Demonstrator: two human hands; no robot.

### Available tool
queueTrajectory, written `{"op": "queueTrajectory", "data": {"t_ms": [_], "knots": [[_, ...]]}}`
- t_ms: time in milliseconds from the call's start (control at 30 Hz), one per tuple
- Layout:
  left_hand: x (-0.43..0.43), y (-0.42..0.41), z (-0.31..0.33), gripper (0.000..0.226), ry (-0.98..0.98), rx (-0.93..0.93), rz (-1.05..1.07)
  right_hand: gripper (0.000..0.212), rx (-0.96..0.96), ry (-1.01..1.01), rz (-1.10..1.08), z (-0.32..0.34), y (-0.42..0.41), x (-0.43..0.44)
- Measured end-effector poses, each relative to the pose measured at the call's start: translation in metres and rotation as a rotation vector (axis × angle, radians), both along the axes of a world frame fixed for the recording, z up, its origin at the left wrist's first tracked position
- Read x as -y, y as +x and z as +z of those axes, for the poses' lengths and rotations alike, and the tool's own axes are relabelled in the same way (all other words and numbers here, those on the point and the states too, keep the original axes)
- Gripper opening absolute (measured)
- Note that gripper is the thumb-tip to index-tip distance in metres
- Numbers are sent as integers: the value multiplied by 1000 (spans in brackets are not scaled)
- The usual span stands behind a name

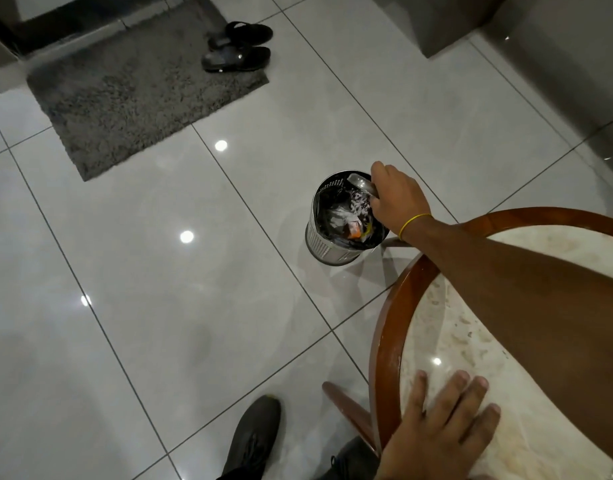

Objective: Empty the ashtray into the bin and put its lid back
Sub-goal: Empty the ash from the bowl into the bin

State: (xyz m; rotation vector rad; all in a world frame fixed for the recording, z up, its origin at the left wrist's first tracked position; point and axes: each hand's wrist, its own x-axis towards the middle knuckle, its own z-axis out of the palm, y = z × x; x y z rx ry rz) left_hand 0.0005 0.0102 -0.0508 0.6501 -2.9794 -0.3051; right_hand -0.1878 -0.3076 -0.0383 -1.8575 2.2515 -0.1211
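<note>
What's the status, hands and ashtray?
Right hand tips ashtray over bin. Left hand flat on table. Lid unseen. Nothing blocking.

Home entryway: doormat (pixel 138 88), slippers (pixel 237 46).

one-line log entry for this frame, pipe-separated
phase: emptying | right hand: holds ashtray tipped over bin | left hand: flat on table | bin: on floor, holds rubbish | lid: not seen

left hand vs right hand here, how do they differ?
The left hand lies flat and open on the table, holding nothing; the right hand is stretched out over the bin, gripping the tipped metal ashtray. The right wrist wears a yellow band; no band shows on the left. Both are bare.
</note>
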Motion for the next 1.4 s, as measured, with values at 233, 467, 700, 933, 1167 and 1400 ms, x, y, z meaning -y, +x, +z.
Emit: {"op": "queueTrajectory", "data": {"t_ms": [233,467,700,933,1167,1400], "knots": [[5,1,8,87,45,54,-50,25,-1,6,29,-4,3,-1],[9,1,16,87,59,94,-45,24,-4,-11,17,-5,3,-1],[9,1,13,81,34,95,-55,24,-3,18,1,-7,2,-2],[12,1,22,86,35,74,-68,22,101,59,-182,-8,0,-1],[18,3,30,88,29,78,-73,32,392,73,-574,-2,-14,-8],[17,3,36,94,65,132,-83,50,577,93,-738,31,-37,-11]]}}
